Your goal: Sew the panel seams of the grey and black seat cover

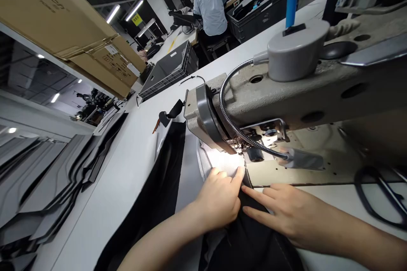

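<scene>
Spanning the view from six to one o'clock, the bench [127, 169] carries a sewing machine [318, 93] at three o'clock. Black fabric [254, 241] lies at six o'clock, running up under the machine's head, with a pale mesh piece [222, 161] lit just before the needle. The left hand [219, 199] presses on the fabric at center, fingers [237, 175] curled narrow, holding nothing. The right hand [286, 211] lies flat beside it at five o'clock, fingers spread wide on the cloth. Scissors [378, 194] rest at four o'clock. Grey panels [47, 186] are stacked at nine o'clock.
</scene>
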Demonstrator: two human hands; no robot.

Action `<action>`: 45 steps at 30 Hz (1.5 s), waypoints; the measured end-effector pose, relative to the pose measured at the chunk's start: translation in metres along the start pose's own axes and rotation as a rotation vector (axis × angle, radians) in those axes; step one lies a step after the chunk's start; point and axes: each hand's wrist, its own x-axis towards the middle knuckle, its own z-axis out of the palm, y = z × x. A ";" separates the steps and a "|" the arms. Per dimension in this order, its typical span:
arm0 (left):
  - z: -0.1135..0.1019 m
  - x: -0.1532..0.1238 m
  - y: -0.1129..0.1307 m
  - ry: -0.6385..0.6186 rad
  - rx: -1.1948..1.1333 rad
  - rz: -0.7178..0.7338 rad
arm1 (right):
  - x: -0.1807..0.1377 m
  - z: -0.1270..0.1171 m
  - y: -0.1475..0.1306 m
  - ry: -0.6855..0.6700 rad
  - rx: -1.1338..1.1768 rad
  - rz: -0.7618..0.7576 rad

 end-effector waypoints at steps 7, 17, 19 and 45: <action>-0.003 0.019 -0.007 0.037 -0.043 0.015 | -0.001 0.006 0.020 0.083 -0.084 0.046; -0.001 -0.001 0.010 0.111 0.180 -0.048 | -0.002 -0.013 0.026 -0.038 0.161 0.070; 0.009 -0.022 0.011 0.118 0.280 -0.079 | -0.002 -0.018 0.021 -0.109 0.236 0.086; 0.018 -0.036 0.002 0.095 0.232 -0.024 | 0.018 0.008 -0.009 0.272 0.019 0.085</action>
